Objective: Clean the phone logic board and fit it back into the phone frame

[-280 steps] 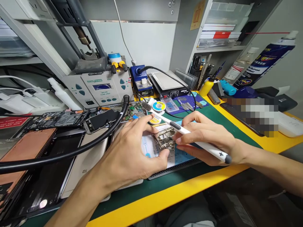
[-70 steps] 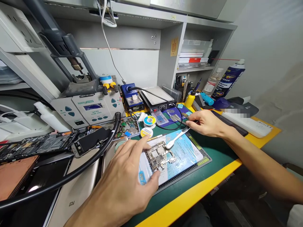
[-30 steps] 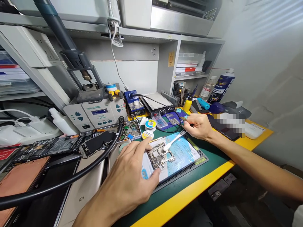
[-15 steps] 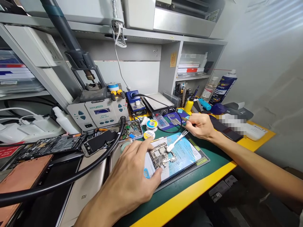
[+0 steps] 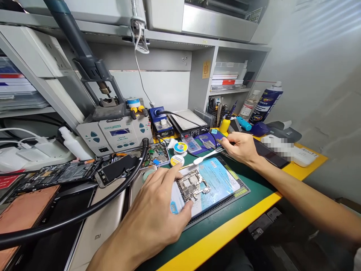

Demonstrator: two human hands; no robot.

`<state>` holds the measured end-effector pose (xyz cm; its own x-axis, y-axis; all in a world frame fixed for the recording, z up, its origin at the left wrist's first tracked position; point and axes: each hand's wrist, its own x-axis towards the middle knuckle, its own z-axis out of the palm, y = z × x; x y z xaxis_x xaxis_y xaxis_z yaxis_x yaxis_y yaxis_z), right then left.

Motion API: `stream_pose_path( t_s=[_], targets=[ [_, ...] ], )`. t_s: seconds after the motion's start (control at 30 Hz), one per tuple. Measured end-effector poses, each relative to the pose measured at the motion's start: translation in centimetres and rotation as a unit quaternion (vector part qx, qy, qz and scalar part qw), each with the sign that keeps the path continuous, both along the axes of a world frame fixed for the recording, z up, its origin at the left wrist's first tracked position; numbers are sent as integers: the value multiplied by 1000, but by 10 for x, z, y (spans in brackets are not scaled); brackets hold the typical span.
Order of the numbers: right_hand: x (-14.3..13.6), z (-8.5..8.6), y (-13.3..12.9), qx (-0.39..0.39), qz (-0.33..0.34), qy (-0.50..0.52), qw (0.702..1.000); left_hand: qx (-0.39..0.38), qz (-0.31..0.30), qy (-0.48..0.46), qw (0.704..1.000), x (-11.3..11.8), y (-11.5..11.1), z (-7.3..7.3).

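Observation:
A phone circuit board lies on a light blue and white pad, over a dark perforated mat. My left hand rests around the board's left side, fingertips at its upper edge and thumb at its lower edge. Between the closed fingers of my right hand are tweezers, mostly hidden by the fingers. They grip a white cotton piece, which hangs just beyond the pad's upper edge, off the board.
A hot-air station stands at the back left, its black hose crossing the left side. Solder reels, a yellow bottle and a spray can stand behind. Phones lie at left.
My right hand has drawn the cotton piece up off the board, past the pad's upper edge. My left hand stays at the board.

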<state>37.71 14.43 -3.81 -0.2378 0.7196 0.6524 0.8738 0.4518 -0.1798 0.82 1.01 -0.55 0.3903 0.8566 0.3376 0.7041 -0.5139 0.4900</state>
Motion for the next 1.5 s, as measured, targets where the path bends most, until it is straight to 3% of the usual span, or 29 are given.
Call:
stream_pose_path(
  t_s=[0.3,0.6,0.97,1.27,1.5],
  targets=[
    [-9,0,-10,-32,73,-37,996,1,3,-9,1000,-1,-1,-9],
    [-24,-9,-9,-5,73,-46,996,-27,8,-2,1000,1,0,-2],
    [-10,-9,-2,26,81,-57,995,-60,26,-9,998,0,0,-5],
    [-2,-2,-2,40,71,-60,995,-52,33,-21,998,1,-2,-9],
    [-17,-4,-11,34,83,-63,994,-27,27,-33,999,1,-4,-11]
  ],
)
